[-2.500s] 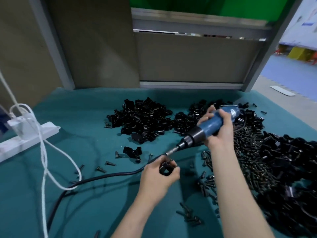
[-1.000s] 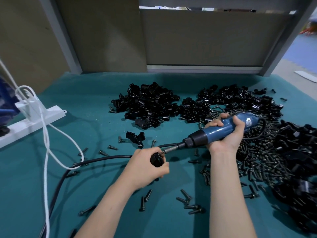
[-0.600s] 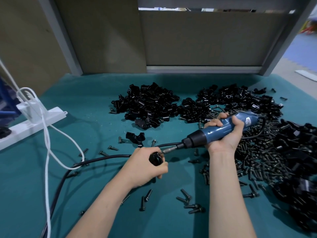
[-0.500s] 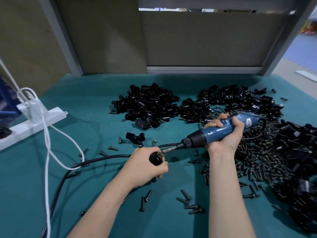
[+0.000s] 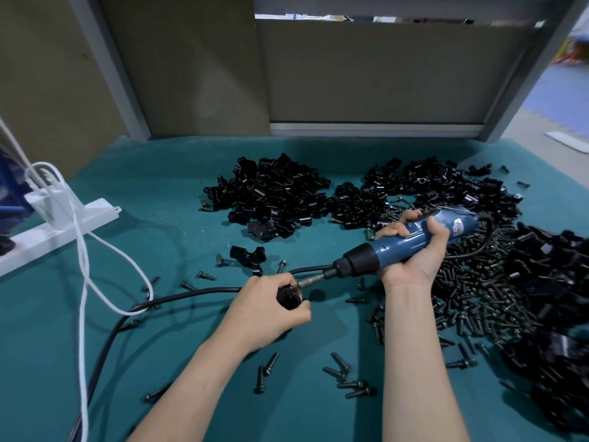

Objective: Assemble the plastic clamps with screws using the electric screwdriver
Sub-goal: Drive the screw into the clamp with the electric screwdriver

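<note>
Black plastic clamp (image 5: 288,297) pinched in left hand (image 5: 266,311), centre frame over teal table (image 5: 159,218); right hand (image 5: 412,253) wraps blue electric screwdriver (image 5: 392,247), steel bit (image 5: 314,279) on small screw (image 5: 299,284). Risks: slanted bit may cam out, strip head; clamp may spin in grip.

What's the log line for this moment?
left hand: grips black plastic clamp | right hand: grips blue electric screwdriver | bit at clamp

Two slender bare forearms, a bare left hand (image 5: 266,312) and a bare right hand (image 5: 411,266).
</note>
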Available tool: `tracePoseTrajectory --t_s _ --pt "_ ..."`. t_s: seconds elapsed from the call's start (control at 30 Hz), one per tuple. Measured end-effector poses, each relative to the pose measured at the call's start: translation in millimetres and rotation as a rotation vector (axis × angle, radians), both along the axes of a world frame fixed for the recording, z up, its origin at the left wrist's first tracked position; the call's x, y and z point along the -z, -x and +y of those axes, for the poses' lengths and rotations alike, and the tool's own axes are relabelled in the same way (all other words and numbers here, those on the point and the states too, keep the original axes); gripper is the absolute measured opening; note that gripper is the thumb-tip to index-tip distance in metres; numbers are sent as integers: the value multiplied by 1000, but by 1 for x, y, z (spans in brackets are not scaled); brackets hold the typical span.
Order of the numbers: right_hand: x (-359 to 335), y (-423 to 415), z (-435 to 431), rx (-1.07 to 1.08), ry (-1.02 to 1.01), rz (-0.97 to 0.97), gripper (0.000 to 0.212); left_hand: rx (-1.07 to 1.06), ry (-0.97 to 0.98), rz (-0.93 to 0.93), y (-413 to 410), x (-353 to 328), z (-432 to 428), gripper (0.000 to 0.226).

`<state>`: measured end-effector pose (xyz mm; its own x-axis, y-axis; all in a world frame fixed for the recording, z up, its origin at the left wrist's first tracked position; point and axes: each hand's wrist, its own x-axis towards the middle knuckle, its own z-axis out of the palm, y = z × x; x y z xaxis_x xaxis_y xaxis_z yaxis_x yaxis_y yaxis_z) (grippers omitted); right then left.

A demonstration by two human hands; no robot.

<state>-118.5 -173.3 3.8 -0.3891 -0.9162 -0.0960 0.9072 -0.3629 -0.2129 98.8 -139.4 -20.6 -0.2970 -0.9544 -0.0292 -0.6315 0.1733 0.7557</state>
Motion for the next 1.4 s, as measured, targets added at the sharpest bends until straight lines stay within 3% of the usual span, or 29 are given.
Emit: tracePoseTrajectory --t_s 1.4 --pt "1 -8 -4 -3 1 30 14 -6 13 10 3 -6 4 44"
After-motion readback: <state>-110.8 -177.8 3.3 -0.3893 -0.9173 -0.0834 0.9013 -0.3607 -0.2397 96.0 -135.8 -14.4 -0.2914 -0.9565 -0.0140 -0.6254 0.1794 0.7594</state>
